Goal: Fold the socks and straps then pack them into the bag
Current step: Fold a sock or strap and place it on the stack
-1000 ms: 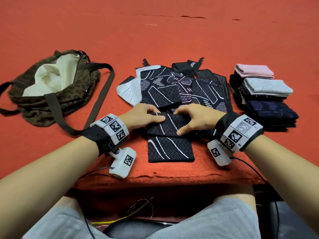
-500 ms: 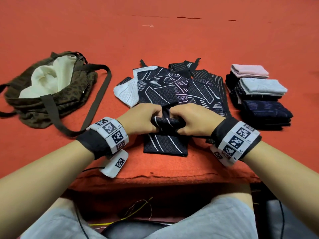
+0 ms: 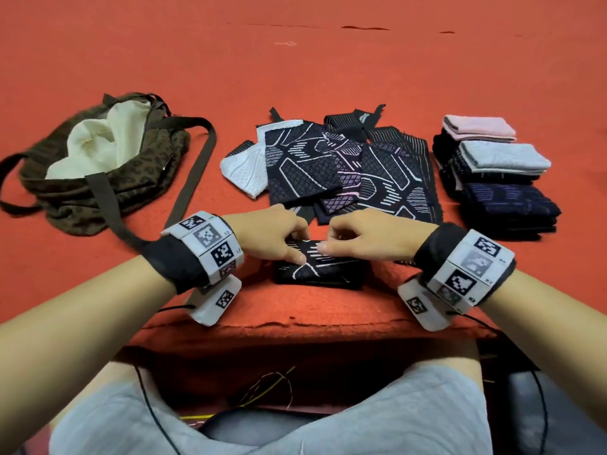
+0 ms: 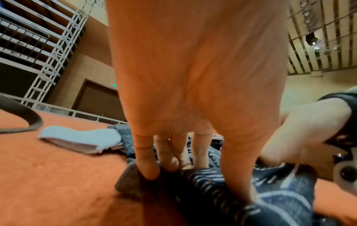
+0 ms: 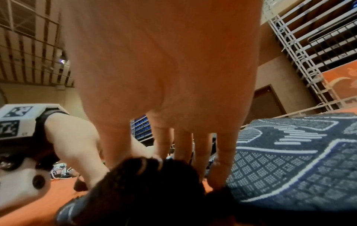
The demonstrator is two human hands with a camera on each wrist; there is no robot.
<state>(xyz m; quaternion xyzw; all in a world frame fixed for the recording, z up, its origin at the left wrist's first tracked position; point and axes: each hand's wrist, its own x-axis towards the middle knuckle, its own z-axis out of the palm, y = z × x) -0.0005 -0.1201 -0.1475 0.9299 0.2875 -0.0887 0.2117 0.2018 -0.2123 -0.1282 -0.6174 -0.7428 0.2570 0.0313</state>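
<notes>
A black sock with white line pattern (image 3: 320, 269) lies folded into a short thick bundle near the table's front edge. My left hand (image 3: 272, 234) grips its left part, thumb on top and fingers curled over the far edge. My right hand (image 3: 359, 239) grips the right part the same way. In the left wrist view the fingertips (image 4: 147, 169) dig into the sock (image 4: 270, 197). The right wrist view shows the dark bundle (image 5: 146, 188) under my right hand (image 5: 164, 76). A brown leopard-print bag (image 3: 138, 178) lies open at the left, showing its cream lining.
Behind my hands is a pile of unfolded patterned socks and straps (image 3: 348, 172), with a white one (image 3: 244, 169) at its left. A stack of folded socks (image 3: 492, 178) sits at the right. The bag's strap (image 3: 193, 178) trails toward my left wrist. The table (image 3: 295, 310) is covered in red felt.
Both hands pulled the sock's far part toward me and folded it over, so the long sock became a short bundle. The hands came closer to the table's front edge.
</notes>
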